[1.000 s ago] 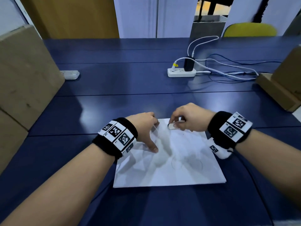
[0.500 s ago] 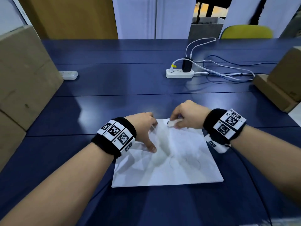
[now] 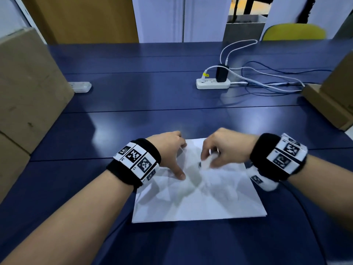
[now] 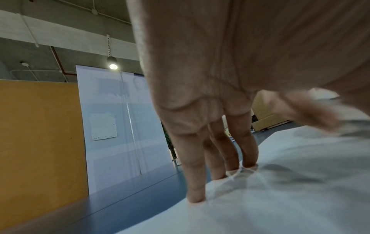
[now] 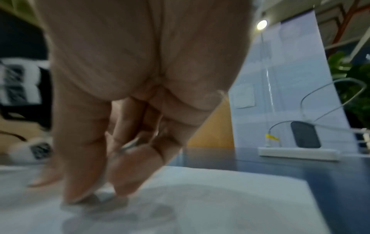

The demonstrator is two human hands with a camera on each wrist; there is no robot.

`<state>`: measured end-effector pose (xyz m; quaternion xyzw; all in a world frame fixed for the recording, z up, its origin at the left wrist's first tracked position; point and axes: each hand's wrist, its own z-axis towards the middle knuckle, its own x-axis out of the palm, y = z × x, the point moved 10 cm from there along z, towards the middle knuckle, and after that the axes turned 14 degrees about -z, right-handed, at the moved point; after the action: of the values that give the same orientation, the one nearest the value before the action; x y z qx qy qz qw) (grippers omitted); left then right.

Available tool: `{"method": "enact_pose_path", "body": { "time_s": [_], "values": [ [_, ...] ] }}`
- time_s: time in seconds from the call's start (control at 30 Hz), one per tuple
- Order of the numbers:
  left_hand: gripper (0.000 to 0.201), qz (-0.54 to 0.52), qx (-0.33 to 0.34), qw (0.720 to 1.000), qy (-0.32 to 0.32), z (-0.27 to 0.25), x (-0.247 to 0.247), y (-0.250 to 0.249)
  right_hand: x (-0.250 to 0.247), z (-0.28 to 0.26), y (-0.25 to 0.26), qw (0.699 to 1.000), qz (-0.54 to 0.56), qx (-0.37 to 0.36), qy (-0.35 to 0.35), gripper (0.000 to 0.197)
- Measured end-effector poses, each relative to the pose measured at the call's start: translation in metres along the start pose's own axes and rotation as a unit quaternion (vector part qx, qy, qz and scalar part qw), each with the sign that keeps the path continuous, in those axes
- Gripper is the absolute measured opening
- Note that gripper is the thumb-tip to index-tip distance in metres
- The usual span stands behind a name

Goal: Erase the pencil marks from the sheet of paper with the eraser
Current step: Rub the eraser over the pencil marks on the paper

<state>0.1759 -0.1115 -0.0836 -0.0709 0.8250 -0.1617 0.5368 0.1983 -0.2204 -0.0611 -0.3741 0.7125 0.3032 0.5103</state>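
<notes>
Paper: a creased white rectangular sheet of paper [image 3: 200, 199] lies flat on the dark blue panelled table [image 3: 152, 100], close in at 6 o'clock. Faint grey pencil marks [image 5: 120, 215] smudge it near the right fingertips, blurred in every view.

Left hand [image 3: 168, 150] at 9 o'clock of the sheet: fingers [image 4: 248, 152] straight and close together, tips pressed down on the paper's far-left edge, thumb splayed onto the sheet. It holds nothing.

Right hand [image 3: 225, 148] at 12 o'clock of the sheet, motion-blurred. Thumb and fingertips are drawn narrow, pinching a small white block eraser [image 5: 104, 195] whose lower end touches the paper. A ring shows on one finger.

Both wrists carry black bands with black-and-white square markers.

Farther out, at 1 o'clock: white plastic power strip [image 3: 213, 84] with a black plug-in charger [image 3: 222, 73] and loose white and blue cables [image 3: 267, 81]. At 10 o'clock, a small white oblong device [image 3: 81, 87] just beside a large brown cardboard box [image 3: 28, 88]. At 3 o'clock, another brown cardboard box [image 3: 334, 100]. Beyond the far edge, a yellow chair back [image 3: 294, 32].
</notes>
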Motion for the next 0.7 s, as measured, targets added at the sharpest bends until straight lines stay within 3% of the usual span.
{"method": "enact_pose_path", "body": {
  "time_s": [0.1, 0.2, 0.27, 0.4, 0.47, 0.63, 0.7],
  "values": [
    [0.085, 0.004, 0.000, 1.000, 0.003, 0.001, 0.000, 0.000, 0.002, 0.003, 0.007, 1.000, -0.012, -0.026, 0.011, 0.030],
    [0.082, -0.006, 0.003, 1.000, -0.001, 0.001, 0.000, 0.000, -0.018, 0.020, -0.031, 0.996, -0.025, 0.057, -0.064, 0.025],
    [0.083, -0.009, 0.004, 1.000, -0.002, 0.000, 0.000, 0.001, -0.017, 0.021, -0.042, 0.994, 0.004, 0.080, -0.070, 0.021],
    [0.088, 0.003, -0.004, 1.000, 0.000, 0.000, 0.000, 0.000, 0.015, 0.000, -0.002, 0.998, 0.041, -0.007, 0.038, 0.030],
    [0.089, 0.008, -0.005, 1.000, 0.002, 0.000, 0.000, -0.001, 0.021, -0.001, 0.006, 0.997, 0.032, -0.021, 0.061, 0.032],
    [0.085, -0.002, -0.007, 1.000, 0.002, -0.001, -0.001, -0.001, -0.011, 0.022, -0.039, 0.995, 0.029, 0.074, -0.055, 0.018],
    [0.086, -0.004, -0.007, 1.000, 0.000, -0.002, -0.001, -0.001, -0.011, 0.019, -0.041, 0.995, 0.018, 0.076, -0.062, 0.019]
  ]
}}
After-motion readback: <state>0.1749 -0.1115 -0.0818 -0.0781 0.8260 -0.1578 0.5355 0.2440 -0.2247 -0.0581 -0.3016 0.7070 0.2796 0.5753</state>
